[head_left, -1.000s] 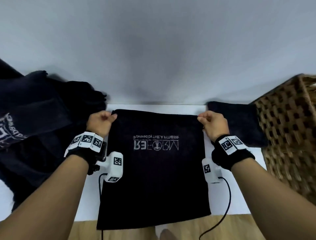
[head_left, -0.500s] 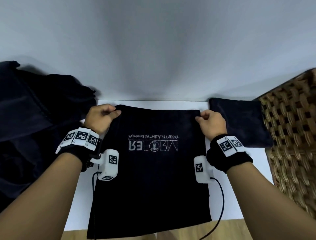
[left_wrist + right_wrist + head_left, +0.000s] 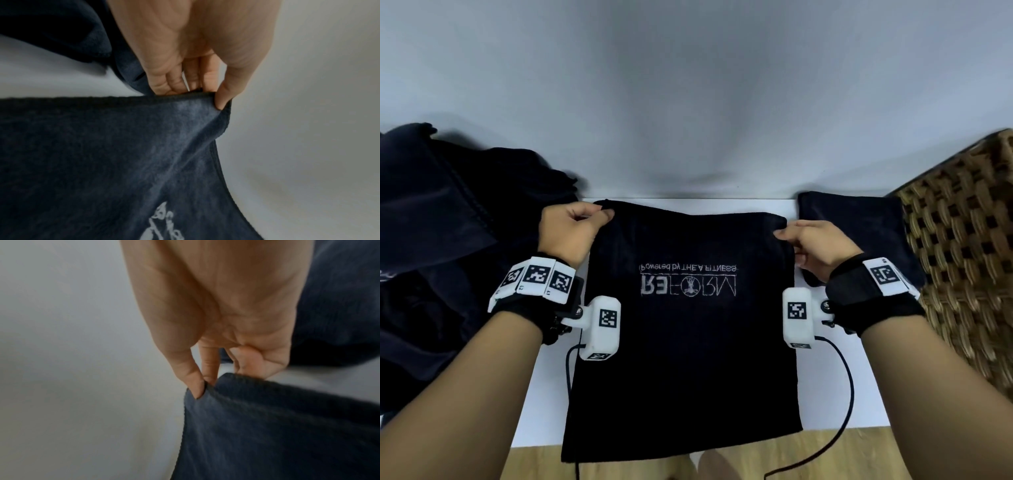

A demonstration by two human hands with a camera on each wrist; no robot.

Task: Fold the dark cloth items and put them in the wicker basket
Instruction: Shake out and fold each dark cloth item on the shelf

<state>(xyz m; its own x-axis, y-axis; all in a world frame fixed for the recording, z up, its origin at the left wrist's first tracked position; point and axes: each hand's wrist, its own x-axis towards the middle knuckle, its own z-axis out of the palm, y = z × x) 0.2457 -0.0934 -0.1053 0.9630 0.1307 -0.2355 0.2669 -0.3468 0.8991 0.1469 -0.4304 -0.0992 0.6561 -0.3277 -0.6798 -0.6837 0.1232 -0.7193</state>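
Note:
A dark cloth (image 3: 685, 359) with pale upside-down lettering lies spread on the white table (image 3: 835, 394), its near edge hanging over the front. My left hand (image 3: 599, 215) pinches its far left corner, thumb on top in the left wrist view (image 3: 211, 97). My right hand (image 3: 786, 233) pinches the far right corner, seen close in the right wrist view (image 3: 203, 386). Both corners are raised a little off the table. A folded dark cloth (image 3: 856, 233) lies just right of my right hand. The wicker basket (image 3: 962, 260) stands at the right edge.
A heap of dark cloth items (image 3: 441, 260) covers the table's left side. A plain grey wall (image 3: 688, 102) rises right behind the table. Wooden floor (image 3: 876, 452) shows below the front edge. Black cables (image 3: 849, 394) trail from both wrist cameras.
Both hands have lifted the cloth's far corners slightly and drawn them towards me; the far edge now sits higher off the table. The view has shifted a little to the left.

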